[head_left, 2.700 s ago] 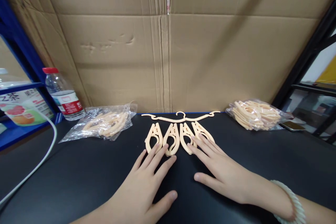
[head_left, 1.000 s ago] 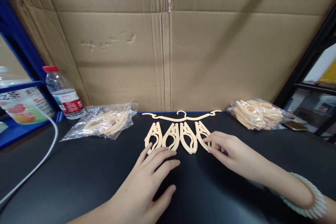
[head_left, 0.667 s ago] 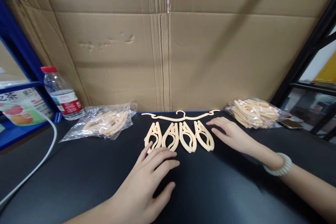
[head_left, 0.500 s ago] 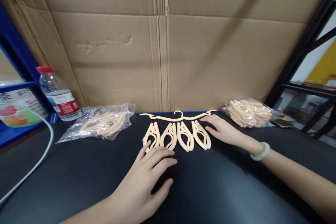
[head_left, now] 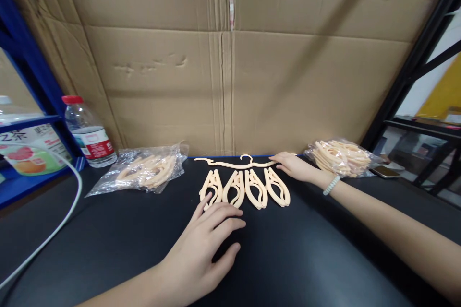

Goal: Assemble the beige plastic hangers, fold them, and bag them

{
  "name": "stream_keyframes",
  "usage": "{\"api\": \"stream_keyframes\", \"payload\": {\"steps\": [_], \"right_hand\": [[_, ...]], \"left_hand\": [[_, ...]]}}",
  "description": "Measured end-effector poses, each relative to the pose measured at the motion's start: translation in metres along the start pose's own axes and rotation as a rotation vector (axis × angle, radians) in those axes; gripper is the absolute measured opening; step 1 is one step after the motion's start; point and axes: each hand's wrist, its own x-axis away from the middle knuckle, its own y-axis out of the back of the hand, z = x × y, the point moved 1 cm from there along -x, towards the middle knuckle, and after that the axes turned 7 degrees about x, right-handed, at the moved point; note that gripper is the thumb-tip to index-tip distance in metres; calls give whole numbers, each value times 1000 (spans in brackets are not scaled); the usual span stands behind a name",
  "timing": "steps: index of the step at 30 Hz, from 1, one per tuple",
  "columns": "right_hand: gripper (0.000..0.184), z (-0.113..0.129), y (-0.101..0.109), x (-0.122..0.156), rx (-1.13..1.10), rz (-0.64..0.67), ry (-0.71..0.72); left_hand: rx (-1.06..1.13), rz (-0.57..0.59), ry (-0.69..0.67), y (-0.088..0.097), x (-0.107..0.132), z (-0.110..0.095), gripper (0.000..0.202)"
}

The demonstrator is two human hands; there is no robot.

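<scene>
Several cream plastic clip pieces (head_left: 245,188) lie side by side in a row on the black table (head_left: 108,244). Behind them a thin cream hanger bar (head_left: 234,163) lies across. My left hand (head_left: 205,244) rests flat on the table, fingers spread, its fingertips touching the left clips. My right hand (head_left: 296,167) is stretched far forward, fingers extended, lying on the right end of the hanger bar. A pale bead bracelet (head_left: 332,185) sits on my right wrist.
A clear bag of cream parts (head_left: 144,171) lies at the left, another bag (head_left: 340,157) at the right. A water bottle (head_left: 88,133) stands far left by a blue shelf (head_left: 21,120). A white cable (head_left: 54,230) crosses the left. A cardboard wall (head_left: 230,67) closes the back. A phone (head_left: 384,171) lies right.
My right hand left the rightmost clip and reached forward to the right end of the hanger bar. My left hand stayed by the left clips. The view tilted up slightly.
</scene>
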Motion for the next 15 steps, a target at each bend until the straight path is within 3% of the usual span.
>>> {"api": "stream_keyframes", "payload": {"steps": [4, 8, 15], "right_hand": [[17, 7, 1, -7, 33, 26, -22], [18, 12, 3, -9, 41, 32, -47], [11, 15, 10, -2, -4, -56, -141]], "left_hand": [[22, 17, 5, 0, 0, 0, 31], [40, 10, 15, 0, 0, 0, 31], [60, -16, -14, 1, 1, 1, 33]]}}
